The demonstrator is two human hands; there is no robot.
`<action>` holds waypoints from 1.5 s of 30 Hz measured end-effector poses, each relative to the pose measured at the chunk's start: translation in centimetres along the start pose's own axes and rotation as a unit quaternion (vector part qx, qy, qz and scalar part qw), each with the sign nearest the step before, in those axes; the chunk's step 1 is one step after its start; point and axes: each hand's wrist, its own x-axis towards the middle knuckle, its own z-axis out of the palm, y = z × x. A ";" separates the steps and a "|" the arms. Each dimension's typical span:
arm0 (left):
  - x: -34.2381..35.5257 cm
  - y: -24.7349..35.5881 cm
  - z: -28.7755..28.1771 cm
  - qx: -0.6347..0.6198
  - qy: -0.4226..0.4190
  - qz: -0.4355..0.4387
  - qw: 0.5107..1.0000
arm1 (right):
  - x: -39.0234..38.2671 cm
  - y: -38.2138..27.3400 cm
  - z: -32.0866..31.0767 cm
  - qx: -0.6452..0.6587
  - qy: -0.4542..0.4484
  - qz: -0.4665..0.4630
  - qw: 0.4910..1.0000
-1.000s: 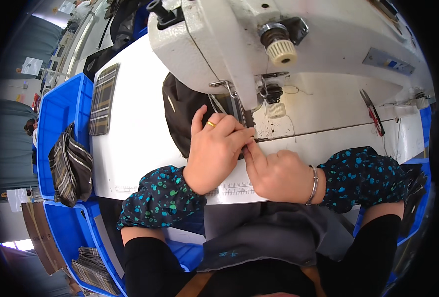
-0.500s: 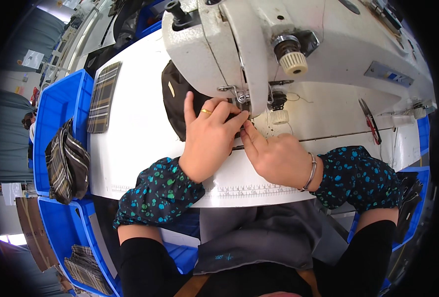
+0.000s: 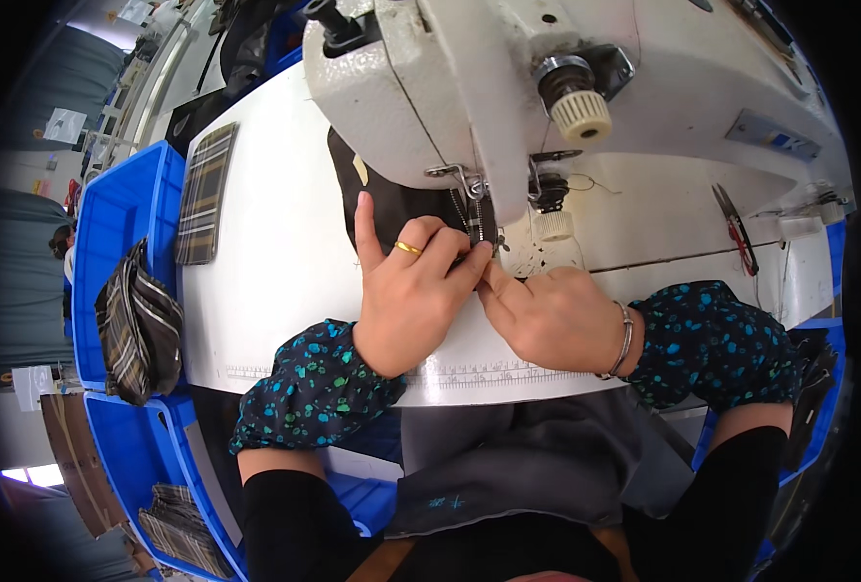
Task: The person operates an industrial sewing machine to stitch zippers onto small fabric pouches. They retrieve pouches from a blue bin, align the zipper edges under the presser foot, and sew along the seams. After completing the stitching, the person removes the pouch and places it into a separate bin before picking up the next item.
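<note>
A dark brown fabric piece (image 3: 401, 200) with a zipper (image 3: 480, 221) lies under the presser foot (image 3: 476, 185) of a white sewing machine (image 3: 391, 102). My left hand (image 3: 413, 296) rests on the near part of this piece. Its little finger sticks out to the far left, while the thumb and bent fingers press at the zipper's near end. Fingertips touching the left thumb, my right hand (image 3: 558, 320) pinches the same end with its fingers curled in. What exactly lies between the fingertips is mostly hidden.
Red-handled thread snips (image 3: 736, 233) lie right on the white table (image 3: 275, 291). A plaid fabric panel (image 3: 205, 194) lies at the table's left. Blue bins (image 3: 89, 291) beside it hold plaid pieces (image 3: 139, 330). A printed ruler strip (image 3: 488, 376) runs along the near edge.
Both hands have come slightly nearer to me, away from the presser foot, with the fabric piece. More of the zipper shows between foot and fingers. The whole view has shifted slightly.
</note>
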 end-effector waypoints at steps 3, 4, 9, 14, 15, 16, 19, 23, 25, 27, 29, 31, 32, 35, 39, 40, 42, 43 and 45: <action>0.1 0.0 0.1 0.000 -0.007 0.001 1.000 | 0.0 0.0 -0.1 0.007 -0.003 -0.001 1.000; 0.2 0.0 0.1 -0.004 -0.009 0.000 1.000 | 0.0 0.1 -0.1 0.008 -0.003 -0.001 1.000; 0.2 -0.5 0.4 -0.049 -0.024 0.003 0.999 | 0.1 0.1 -0.1 0.010 -0.003 -0.002 1.000; 0.4 -0.9 0.1 -0.055 -0.062 0.005 0.997 | 0.1 0.2 -0.1 0.025 -0.002 0.004 1.000; 0.4 -1.0 0.0 -0.059 -0.066 0.005 0.996 | 0.1 0.2 -0.1 0.028 -0.003 0.005 1.000; 0.5 -1.1 0.1 -0.065 -0.070 0.006 0.995 | 0.1 0.2 -0.1 0.028 -0.002 0.005 1.000; 0.9 -1.5 0.3 -0.075 -0.073 0.010 0.994 | 0.0 0.4 0.1 0.027 -0.004 0.011 1.000; 1.5 -2.1 0.5 -0.081 -0.077 0.005 0.994 | 0.4 1.2 0.5 0.035 -0.016 0.037 0.999; 2.0 -2.2 0.5 -0.083 -0.081 0.000 0.993 | 0.6 1.5 0.8 0.034 -0.011 0.055 0.998; 2.5 -2.0 0.5 -0.086 -0.086 -0.013 0.992 | 0.6 1.8 0.9 0.023 -0.001 0.075 0.997; 2.7 -1.5 0.6 -0.065 -0.076 -0.028 0.995 | 0.8 2.1 0.9 0.018 -0.018 0.079 0.997; 3.0 -0.9 0.5 -0.048 -0.082 -0.050 0.994 | 0.9 2.4 0.8 0.025 -0.021 0.088 0.996; 3.2 -0.6 0.3 -0.042 -0.093 -0.065 0.993 | 1.0 2.4 0.7 0.035 -0.015 0.094 0.995; 3.4 -0.2 0.0 -0.046 -0.099 -0.075 0.991 | 0.9 2.6 0.6 0.053 -0.016 0.105 0.993; 3.3 -0.2 -0.5 -0.068 -0.109 -0.070 0.989 | 0.9 2.6 0.3 0.057 -0.026 0.112 0.992; 3.3 -0.2 -0.6 -0.071 -0.111 -0.070 0.989 | 0.9 2.6 0.2 0.057 -0.028 0.113 0.992; 3.4 -0.2 -0.8 -0.077 -0.114 -0.070 0.988 | 0.9 2.6 0.3 0.057 -0.029 0.114 0.991; 3.4 -0.3 -0.8 -0.078 -0.112 -0.070 0.988 | 0.9 2.6 0.2 0.059 -0.029 0.114 0.991; 3.4 -0.3 -0.7 -0.082 -0.109 -0.071 0.988 | 0.8 2.6 0.2 0.058 -0.031 0.115 0.991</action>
